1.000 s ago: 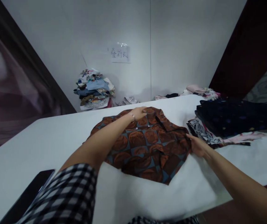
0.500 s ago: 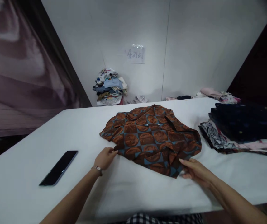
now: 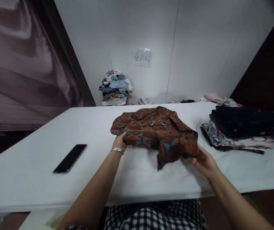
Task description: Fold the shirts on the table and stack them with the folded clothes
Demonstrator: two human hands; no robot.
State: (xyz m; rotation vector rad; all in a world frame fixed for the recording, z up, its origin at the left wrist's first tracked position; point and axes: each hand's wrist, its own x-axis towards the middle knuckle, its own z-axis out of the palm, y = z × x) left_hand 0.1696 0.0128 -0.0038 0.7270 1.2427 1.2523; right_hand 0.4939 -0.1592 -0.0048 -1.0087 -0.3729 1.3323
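Note:
A brown shirt (image 3: pixel 148 123) with orange circles and blue patches lies on the white table (image 3: pixel 38 143) in front of me, its near edge raised and bunched. My left hand (image 3: pixel 120 142), with a silver bracelet at the wrist, grips the shirt's near left edge. At the near right corner, my right hand (image 3: pixel 204 161) is closed on the cloth, its fingertips partly hidden under the fabric. A loose flap of the shirt hangs down between the two hands.
A dark phone (image 3: pixel 71 158) lies on the table to the left. Folded dark clothes (image 3: pixel 244 124) are stacked at the right. Against the wall stands a pile of clothes (image 3: pixel 116 88), below a handwritten sign (image 3: pixel 143 58). A pinkish curtain (image 3: pixel 26 70) hangs at the left.
Both hands have moved away from me, lifting the shirt's near edge and pushing it back. The near part, which lay flatter, is now folded up and drooping in the middle.

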